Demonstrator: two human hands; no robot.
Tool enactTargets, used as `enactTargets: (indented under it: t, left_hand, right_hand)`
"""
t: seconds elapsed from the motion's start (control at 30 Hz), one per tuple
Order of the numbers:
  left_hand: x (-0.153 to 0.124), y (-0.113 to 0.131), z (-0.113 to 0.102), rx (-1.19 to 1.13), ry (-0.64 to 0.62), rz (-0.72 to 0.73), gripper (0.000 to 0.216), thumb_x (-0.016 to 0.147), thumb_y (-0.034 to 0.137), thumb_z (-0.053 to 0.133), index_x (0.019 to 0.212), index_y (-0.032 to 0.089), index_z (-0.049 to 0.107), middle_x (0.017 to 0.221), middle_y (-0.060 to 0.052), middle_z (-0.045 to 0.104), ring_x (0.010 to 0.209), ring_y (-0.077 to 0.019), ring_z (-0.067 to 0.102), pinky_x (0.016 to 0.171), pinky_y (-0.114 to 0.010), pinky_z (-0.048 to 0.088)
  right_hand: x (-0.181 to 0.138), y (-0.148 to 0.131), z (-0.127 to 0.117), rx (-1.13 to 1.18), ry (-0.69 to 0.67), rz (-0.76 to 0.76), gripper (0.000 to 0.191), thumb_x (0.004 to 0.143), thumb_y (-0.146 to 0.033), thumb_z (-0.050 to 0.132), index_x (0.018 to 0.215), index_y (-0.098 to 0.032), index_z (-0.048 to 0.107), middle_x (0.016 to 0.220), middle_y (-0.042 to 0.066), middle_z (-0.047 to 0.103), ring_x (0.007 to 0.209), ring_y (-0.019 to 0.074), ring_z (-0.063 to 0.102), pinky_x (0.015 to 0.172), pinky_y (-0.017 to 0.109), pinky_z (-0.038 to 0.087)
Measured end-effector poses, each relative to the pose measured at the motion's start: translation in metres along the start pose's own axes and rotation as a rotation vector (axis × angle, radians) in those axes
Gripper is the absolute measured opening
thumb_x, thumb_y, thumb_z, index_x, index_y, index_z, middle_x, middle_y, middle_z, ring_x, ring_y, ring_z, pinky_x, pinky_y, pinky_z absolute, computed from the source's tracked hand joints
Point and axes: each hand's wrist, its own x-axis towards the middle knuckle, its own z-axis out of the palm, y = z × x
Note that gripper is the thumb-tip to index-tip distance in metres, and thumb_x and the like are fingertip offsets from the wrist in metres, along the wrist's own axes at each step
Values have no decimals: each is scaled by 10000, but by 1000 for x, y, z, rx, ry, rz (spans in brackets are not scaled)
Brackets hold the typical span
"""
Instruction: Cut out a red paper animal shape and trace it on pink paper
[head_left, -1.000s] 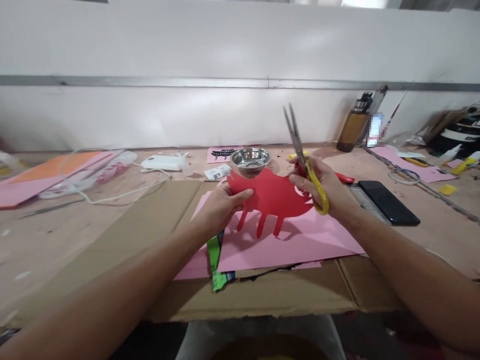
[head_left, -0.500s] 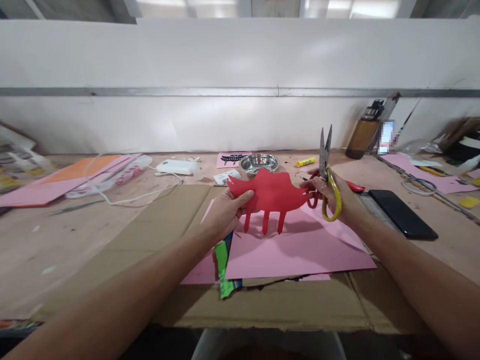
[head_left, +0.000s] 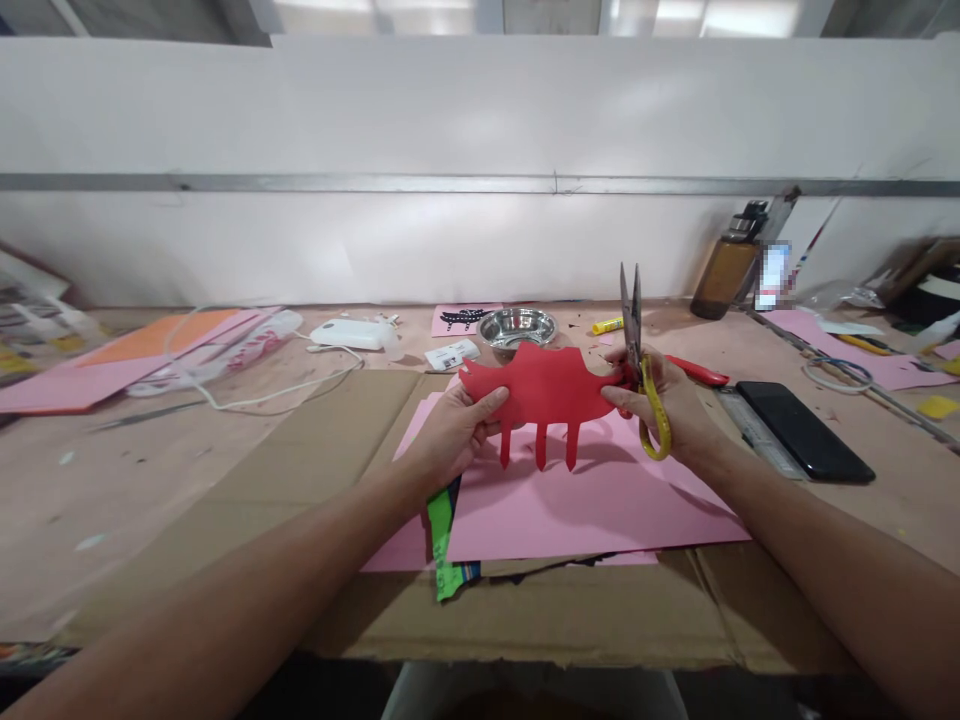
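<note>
A red paper cut-out [head_left: 544, 392] with three thin legs hanging down is held above a pink sheet [head_left: 592, 490]. My left hand [head_left: 450, 430] pinches its left end, thumb on top. My right hand [head_left: 667, 400] is closed round the yellow handle of a pair of scissors [head_left: 637, 340], whose blades point straight up and are closed. The fingertips of that hand also touch the cut-out's right end.
Flattened cardboard [head_left: 315, 450] covers the table under the pink sheets. Behind the cut-out stand a steel bowl [head_left: 517, 325], a yellow glue stick [head_left: 611, 324] and a white device with cable [head_left: 349, 333]. A black phone [head_left: 802, 430], ruler and brown bottle [head_left: 724, 265] are to the right.
The scissors swung from leaning left to upright and their blades closed. The cut-out shifted slightly right and down between both hands. The camera tilted up.
</note>
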Motion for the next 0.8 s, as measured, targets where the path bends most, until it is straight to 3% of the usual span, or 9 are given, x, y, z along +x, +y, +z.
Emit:
enactTargets:
  t: [0.13,0.37,0.53,0.8]
  left_hand:
    - [-2,-1,-1,15,-21,-8,405,649,312,904,958,171,684,591,8,671,385,-93,518,342,-168,391]
    - [3,-9,-6,-8,-29,-2,362,608,286,919,862,147,702,784,-57,751,656,-163,685,582,-240,568]
    - [2,-9,-9,48,-94,-66,358,686,372,869,899,161,673,708,-50,718,549,-186,663,443,-256,526]
    - [-1,-5,-3,-30,-111,-43,377,650,333,892,907,157,680,607,-7,668,464,-145,597,457,-250,520]
  right_hand:
    - [3,7,0,71,16,10,420,665,-381,823,994,-227,614,840,-3,627,649,130,544,596,300,458]
    - [1,9,2,109,46,64,374,692,-348,809,986,-234,608,818,-18,589,673,134,548,573,283,433]
    - [0,14,6,214,18,61,434,666,-375,833,1009,-249,597,821,-37,575,643,114,527,575,274,434]
    - [-3,9,9,229,24,80,432,679,-361,815,1019,-237,580,855,-29,564,651,111,519,577,271,438]
